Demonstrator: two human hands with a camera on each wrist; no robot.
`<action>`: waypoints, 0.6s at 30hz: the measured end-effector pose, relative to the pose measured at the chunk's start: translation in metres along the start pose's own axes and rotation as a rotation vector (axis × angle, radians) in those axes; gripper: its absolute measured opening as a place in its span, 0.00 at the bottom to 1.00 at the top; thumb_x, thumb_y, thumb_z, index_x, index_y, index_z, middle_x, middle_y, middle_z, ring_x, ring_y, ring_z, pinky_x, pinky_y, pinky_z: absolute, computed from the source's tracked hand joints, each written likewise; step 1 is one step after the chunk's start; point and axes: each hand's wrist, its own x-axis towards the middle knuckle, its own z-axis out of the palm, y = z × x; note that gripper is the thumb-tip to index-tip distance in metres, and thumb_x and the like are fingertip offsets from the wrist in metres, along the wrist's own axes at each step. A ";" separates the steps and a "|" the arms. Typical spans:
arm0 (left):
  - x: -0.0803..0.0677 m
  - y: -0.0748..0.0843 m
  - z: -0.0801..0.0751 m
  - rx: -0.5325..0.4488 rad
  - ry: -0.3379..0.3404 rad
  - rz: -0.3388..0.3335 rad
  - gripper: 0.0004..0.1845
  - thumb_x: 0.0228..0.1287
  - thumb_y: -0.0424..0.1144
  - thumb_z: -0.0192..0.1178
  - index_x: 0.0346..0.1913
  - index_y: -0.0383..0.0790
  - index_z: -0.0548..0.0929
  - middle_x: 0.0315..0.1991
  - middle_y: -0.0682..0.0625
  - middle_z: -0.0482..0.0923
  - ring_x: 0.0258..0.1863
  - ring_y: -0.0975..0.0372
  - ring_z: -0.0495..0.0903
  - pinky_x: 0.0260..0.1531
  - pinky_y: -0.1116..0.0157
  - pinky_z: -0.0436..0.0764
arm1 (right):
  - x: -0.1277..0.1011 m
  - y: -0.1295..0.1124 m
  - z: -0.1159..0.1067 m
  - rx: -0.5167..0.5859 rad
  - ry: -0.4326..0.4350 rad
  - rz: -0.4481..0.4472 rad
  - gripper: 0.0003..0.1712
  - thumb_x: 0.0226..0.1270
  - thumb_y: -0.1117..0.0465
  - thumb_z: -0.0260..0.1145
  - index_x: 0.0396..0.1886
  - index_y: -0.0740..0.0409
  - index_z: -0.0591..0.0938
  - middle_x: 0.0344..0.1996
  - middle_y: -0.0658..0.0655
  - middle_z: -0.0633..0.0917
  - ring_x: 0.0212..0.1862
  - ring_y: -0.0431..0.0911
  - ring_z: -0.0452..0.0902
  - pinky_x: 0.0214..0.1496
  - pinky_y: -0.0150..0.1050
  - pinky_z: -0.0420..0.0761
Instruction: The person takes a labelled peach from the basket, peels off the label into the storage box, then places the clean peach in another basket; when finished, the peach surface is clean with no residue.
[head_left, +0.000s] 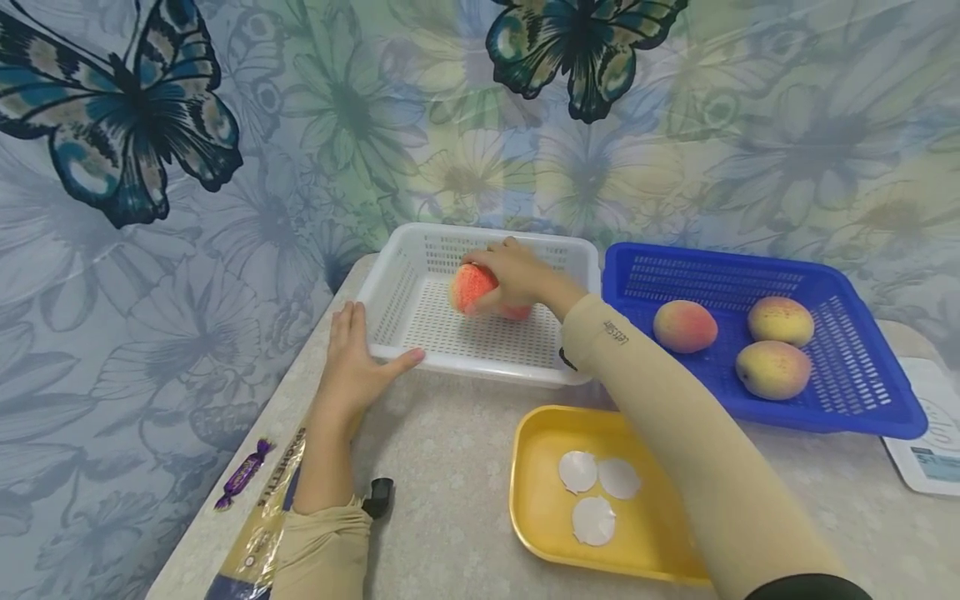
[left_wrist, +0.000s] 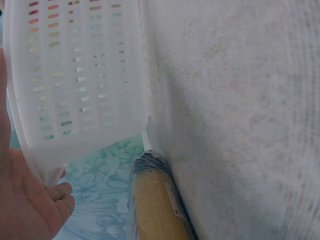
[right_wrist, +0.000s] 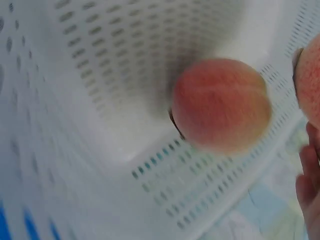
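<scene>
My right hand [head_left: 517,275] grips a red-and-yellow peach [head_left: 472,287] inside the white basket [head_left: 472,367], thumb and fingers around it. Behind that hand, partly hidden, a second peach [right_wrist: 222,105] lies in the basket, a dark leaf or stem piece at its side. At the basket's front left corner is my left hand [head_left: 351,367]. Its thumb lies along the front rim, and its fingers extend up beside the left wall. The left wrist view shows that hand [left_wrist: 30,200] against the corner of the slotted wall.
A blue basket [head_left: 757,408] with three peaches stands at the right, beside a white flat device [head_left: 926,442]. Nearer, a yellow tray [head_left: 562,558] bears white round pieces [head_left: 594,521]. A spaghetti packet [head_left: 258,533] and a purple-wrapped candy [head_left: 243,475] lie at the left.
</scene>
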 end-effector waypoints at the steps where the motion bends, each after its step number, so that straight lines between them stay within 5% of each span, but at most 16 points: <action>1: 0.000 0.000 0.000 -0.001 0.000 -0.001 0.71 0.48 0.72 0.67 0.80 0.38 0.35 0.81 0.40 0.29 0.80 0.44 0.27 0.73 0.35 0.45 | -0.004 0.000 -0.005 0.049 0.005 -0.002 0.47 0.56 0.37 0.73 0.73 0.42 0.66 0.67 0.55 0.71 0.68 0.52 0.65 0.73 0.52 0.65; 7: -0.001 0.001 0.000 -0.011 -0.001 -0.002 0.71 0.48 0.72 0.67 0.80 0.38 0.34 0.81 0.41 0.28 0.80 0.44 0.27 0.73 0.35 0.45 | -0.028 0.002 -0.028 0.368 0.036 -0.045 0.41 0.61 0.46 0.73 0.70 0.49 0.66 0.62 0.53 0.72 0.62 0.46 0.71 0.66 0.45 0.76; 14: 0.000 0.000 0.001 -0.009 0.003 0.014 0.72 0.48 0.72 0.68 0.80 0.38 0.35 0.81 0.40 0.29 0.80 0.43 0.28 0.73 0.34 0.46 | -0.062 0.010 -0.045 0.613 0.102 -0.017 0.36 0.67 0.47 0.68 0.70 0.46 0.65 0.60 0.51 0.74 0.52 0.49 0.78 0.61 0.45 0.78; 18: 0.000 0.000 0.001 -0.001 0.001 0.019 0.71 0.48 0.72 0.68 0.80 0.37 0.35 0.81 0.40 0.29 0.80 0.43 0.29 0.73 0.35 0.46 | -0.078 0.014 -0.049 0.709 0.140 -0.043 0.31 0.72 0.52 0.63 0.71 0.50 0.66 0.63 0.53 0.73 0.57 0.51 0.78 0.63 0.48 0.78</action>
